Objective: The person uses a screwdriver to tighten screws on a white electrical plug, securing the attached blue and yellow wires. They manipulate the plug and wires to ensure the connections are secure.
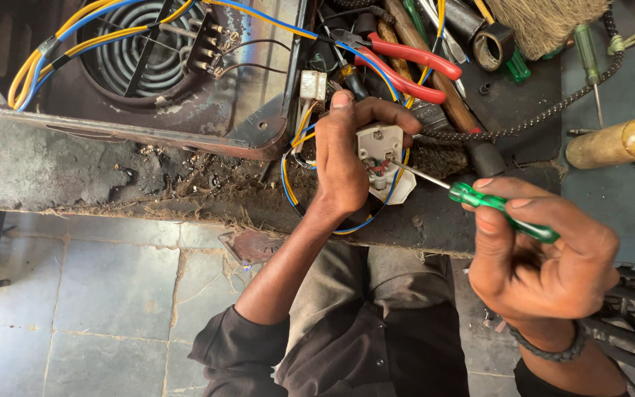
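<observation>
A dirty dark desk (pixel 67 169) stands over a grey tiled floor (pixel 112 294). In the middle of the frame, the left hand (pixel 347 158) is closed around a white plastic plug (pixel 384 158). The right hand (pixel 545 257), at lower right, grips a green-handled screwdriver (pixel 505 213). Its long axis runs from lower right to upper left, and the tip points into the plug.
</observation>
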